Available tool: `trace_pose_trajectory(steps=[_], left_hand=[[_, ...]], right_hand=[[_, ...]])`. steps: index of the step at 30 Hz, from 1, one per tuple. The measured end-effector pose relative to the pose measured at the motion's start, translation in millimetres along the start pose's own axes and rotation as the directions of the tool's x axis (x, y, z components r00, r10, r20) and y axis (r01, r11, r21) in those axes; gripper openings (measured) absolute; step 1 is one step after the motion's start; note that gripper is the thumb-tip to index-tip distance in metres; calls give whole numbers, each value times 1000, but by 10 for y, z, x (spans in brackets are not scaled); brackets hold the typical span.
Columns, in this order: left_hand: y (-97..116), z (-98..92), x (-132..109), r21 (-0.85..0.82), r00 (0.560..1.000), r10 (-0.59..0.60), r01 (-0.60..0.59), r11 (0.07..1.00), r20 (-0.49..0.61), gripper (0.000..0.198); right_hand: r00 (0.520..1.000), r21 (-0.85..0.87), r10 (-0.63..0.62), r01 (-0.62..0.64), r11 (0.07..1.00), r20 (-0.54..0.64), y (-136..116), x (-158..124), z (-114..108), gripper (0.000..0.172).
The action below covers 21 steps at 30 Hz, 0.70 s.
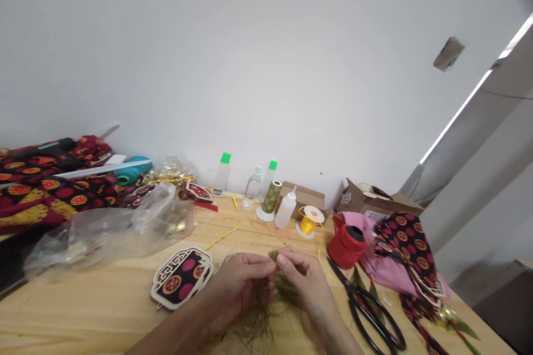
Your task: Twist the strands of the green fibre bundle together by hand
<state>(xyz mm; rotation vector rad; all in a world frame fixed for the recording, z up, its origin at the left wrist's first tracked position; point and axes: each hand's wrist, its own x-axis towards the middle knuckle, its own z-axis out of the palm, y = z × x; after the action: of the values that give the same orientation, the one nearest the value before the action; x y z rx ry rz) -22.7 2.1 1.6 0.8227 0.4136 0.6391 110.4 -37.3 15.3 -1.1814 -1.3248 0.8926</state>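
Above a pale wooden counter (83,313), a person's bare left hand (241,284) and bare right hand (303,277) meet, fingertips pinching a wispy olive-green thread tuft (286,290). Left lies a black, patterned, white-edged fabric ornament (183,280); right, large black metal scissors (350,287) near a red thread cone (345,249).

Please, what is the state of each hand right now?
Left hand: closed, fingertips pinching the olive-green threads.
Right hand: closed, thumb and finger pinching the same threads.

Left hand (237,285) and right hand (306,280): bare, with slender fingers (255,267). Forearms (177,324): uncovered along their visible length, tapering to bare wrists (327,310); fine detail blurred.
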Motion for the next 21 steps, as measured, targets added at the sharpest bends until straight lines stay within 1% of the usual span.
trace_pose_trajectory(steps=[4,6,8,10,12,14,15,17,19,21], left_hand=[[-50,-14,21,82,999,-15,12,997,38,17],[-56,-21,23,120,999,-12,7,993,42,20],[-40,-25,14,171,999,-3,-5,985,46,22],[-7,-25,3,277,999,28,-38,960,43,22],[33,-16,-2,393,993,98,-114,912,60,20],[72,0,5,458,976,206,-215,862,70,16],[90,9,11,467,964,260,-252,848,50,14],[122,28,21,484,939,343,-284,828,-35,12],[151,41,24,494,911,395,-291,819,-117,11],[175,45,18,476,896,421,-312,822,-141,8]], right_hand=[[985,234,91,-123,964,146,-33,-24,15,24],[982,272,91,-134,953,167,-29,-20,-1,24],[991,243,68,-94,966,112,-14,-8,-22,18],[998,192,44,-53,980,54,-2,3,-33,13],[1000,167,15,-16,986,2,-1,7,-26,12],[998,149,-5,15,989,-69,-3,3,0,13],[995,137,-7,21,990,-104,-1,-1,19,16],[991,125,-3,20,992,-134,12,-10,66,24],[996,155,-13,26,988,-86,35,-20,121,30],[999,198,-36,32,980,17,57,-29,171,32]])
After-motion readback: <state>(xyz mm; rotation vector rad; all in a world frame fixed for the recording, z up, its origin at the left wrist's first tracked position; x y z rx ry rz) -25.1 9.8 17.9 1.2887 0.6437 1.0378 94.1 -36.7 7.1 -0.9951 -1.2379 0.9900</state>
